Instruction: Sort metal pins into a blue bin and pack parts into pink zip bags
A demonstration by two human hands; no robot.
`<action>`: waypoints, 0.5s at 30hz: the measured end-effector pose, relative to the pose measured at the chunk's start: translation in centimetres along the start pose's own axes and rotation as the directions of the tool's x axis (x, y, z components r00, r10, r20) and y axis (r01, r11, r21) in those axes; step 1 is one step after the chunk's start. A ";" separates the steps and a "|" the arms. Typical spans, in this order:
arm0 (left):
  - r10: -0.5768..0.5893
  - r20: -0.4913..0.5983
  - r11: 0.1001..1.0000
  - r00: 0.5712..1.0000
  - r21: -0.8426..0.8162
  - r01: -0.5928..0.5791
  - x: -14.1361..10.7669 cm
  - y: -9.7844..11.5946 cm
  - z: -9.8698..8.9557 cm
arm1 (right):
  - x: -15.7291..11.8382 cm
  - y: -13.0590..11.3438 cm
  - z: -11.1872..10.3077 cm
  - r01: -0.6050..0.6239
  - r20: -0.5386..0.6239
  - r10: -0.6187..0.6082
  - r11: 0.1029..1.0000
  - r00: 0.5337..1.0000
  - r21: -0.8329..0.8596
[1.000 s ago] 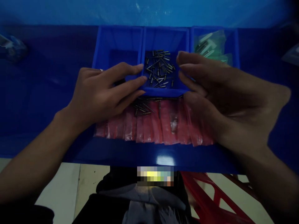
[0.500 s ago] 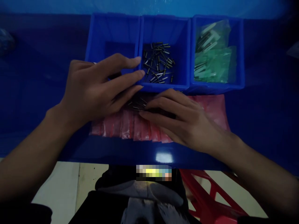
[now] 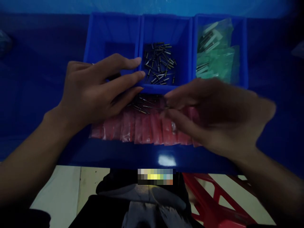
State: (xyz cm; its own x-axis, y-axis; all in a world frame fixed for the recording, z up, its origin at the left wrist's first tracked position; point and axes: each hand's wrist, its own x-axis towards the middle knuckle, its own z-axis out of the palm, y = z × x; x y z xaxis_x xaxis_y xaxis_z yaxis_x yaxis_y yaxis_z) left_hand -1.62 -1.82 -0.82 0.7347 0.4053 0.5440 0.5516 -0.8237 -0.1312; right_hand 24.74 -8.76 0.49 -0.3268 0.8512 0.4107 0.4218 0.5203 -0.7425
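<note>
My left hand point(image 3: 95, 85) is open, its fingers stretched apart over the near rims of the left and middle bins. Loose blind rivets point(image 3: 143, 104) lie below its fingertips, on a row of red plastic bags point(image 3: 147, 129). At the right end of this pile, the thumb and index finger of my right hand point(image 3: 213, 114) are pinched together. Motion blurs them, but a thin dark piece that looks like a blind rivet shows at the fingertips. More blind rivets point(image 3: 159, 63) lie in the middle blue bin point(image 3: 182, 34).
Left of the middle bin stands another blue bin point(image 3: 114, 28), partly hidden by my left hand. The right blue bin point(image 3: 242, 50) holds green-tinted plastic bags point(image 3: 216, 63) with long pieces inside. Below the table edge is a red plastic stool point(image 3: 213, 202).
My right hand has turned and drawn back to the right from the rivet pile, uncovering more rivets and red bags. The left hand stays nearly in place.
</note>
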 end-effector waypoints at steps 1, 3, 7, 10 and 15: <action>0.005 0.002 1.000 1.000 0.005 -0.005 0.0 0.0 0.0 | 0.2 -0.1 -0.1 -0.090 -0.033 0.093 0.991 0.995 0.098; 0.022 -0.005 1.000 1.000 0.011 -0.022 0.1 0.0 0.0 | 0.6 -0.2 -0.3 -0.181 -0.080 0.203 0.958 0.976 0.222; 0.032 -0.011 0.999 0.999 0.018 -0.032 0.0 0.2 0.0 | 1.0 -0.5 -0.6 -0.208 -0.057 0.238 0.924 0.970 0.322; 0.010 0.024 1.000 1.000 0.018 -0.011 0.0 0.1 0.0 | 0.7 -1.1 -1.0 -0.146 -0.069 0.172 0.949 0.983 0.281; -0.014 0.011 0.999 1.000 -0.037 0.015 -0.1 -0.1 0.0 | -0.3 -0.2 -0.9 0.249 0.075 -0.238 0.938 0.968 -0.241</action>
State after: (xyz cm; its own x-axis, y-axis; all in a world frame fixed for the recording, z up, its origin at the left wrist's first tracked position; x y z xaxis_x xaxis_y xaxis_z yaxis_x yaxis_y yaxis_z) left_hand -1.74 -1.74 -0.81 0.7308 0.4213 0.5371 0.5476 -0.8316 -0.0928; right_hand 25.51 -9.01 1.02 -0.4803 0.6953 0.5347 0.5184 0.7167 -0.4665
